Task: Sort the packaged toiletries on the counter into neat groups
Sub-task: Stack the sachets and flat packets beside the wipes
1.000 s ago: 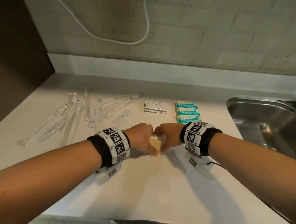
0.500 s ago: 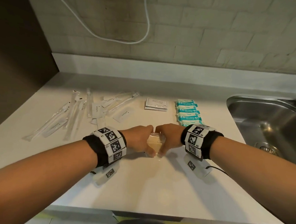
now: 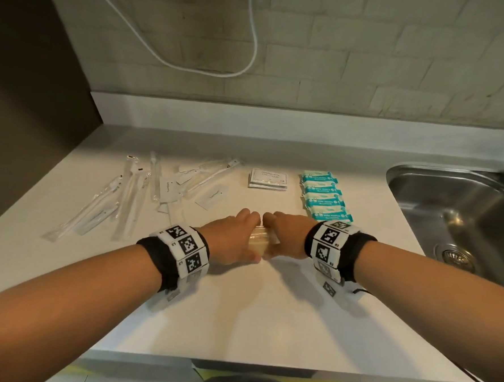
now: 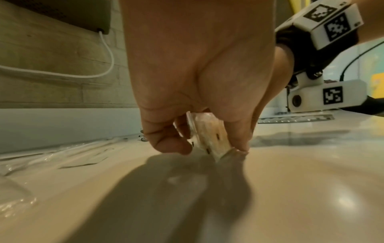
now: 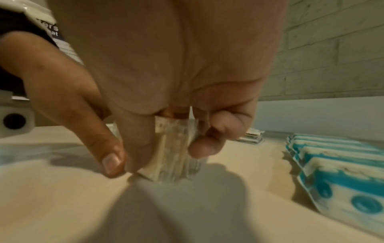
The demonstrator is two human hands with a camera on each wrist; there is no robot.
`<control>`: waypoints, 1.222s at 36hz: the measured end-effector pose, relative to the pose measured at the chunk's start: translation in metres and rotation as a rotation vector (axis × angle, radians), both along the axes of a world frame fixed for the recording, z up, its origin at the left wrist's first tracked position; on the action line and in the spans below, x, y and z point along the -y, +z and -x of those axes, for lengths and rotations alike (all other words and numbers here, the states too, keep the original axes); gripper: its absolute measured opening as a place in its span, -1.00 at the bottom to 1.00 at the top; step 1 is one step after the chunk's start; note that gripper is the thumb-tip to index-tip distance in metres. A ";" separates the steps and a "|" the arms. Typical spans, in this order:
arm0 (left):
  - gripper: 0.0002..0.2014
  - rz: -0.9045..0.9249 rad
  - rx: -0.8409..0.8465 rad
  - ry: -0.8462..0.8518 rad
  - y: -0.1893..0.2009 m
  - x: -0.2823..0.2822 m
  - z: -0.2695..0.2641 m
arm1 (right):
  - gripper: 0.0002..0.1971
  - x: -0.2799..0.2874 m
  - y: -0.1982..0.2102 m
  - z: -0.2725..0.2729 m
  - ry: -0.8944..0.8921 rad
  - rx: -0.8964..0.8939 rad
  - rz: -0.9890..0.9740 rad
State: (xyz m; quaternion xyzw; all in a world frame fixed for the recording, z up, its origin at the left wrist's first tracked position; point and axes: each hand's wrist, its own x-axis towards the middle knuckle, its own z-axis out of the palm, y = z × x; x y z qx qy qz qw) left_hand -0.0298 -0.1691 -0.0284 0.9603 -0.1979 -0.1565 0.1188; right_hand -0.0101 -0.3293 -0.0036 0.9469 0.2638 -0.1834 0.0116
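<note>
Head view: the left hand [image 3: 233,237] and the right hand [image 3: 287,237] meet over the middle of the pale surface [image 3: 237,314], both gripping a small stack of clear-wrapped packets [image 3: 262,241] held on edge, its lower edge touching the surface. Left wrist view: the thumb and curled fingers [image 4: 166,139] of the left hand [image 4: 199,69] pinch the stack [image 4: 209,136] from one side. Right wrist view: the right hand [image 5: 166,69] clamps the stack [image 5: 172,151] between its thumb and curled fingers [image 5: 209,144]; the thumb of the other hand presses just beside it. Each grip is thus closed on the stack.

Behind the hands, a row of blue-and-white wipe packs [image 3: 324,198] lies overlapped near the sink [image 3: 464,221], with the nearest pack just beside the right wrist. To its left, apart from it, sits a neat pile of white shampoo sachets [image 3: 268,179]. Farther left, wrapped toothbrushes [image 3: 132,195] and small toothpaste sachets [image 3: 212,197] lie scattered at mixed angles, some overlapping. A white cable [image 3: 193,66] loops across the tiled wall [image 3: 370,65] above.
</note>
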 end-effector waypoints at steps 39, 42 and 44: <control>-0.36 0.186 -0.106 0.116 -0.004 0.005 -0.005 | -0.56 -0.007 -0.012 -0.003 -0.097 0.035 -0.102; -0.39 0.202 -0.095 0.140 -0.002 0.004 -0.005 | -0.61 -0.005 -0.011 -0.004 -0.090 0.026 -0.085; -0.46 0.207 -0.082 0.169 0.000 0.001 -0.006 | -0.63 -0.004 -0.011 -0.004 -0.083 0.024 -0.090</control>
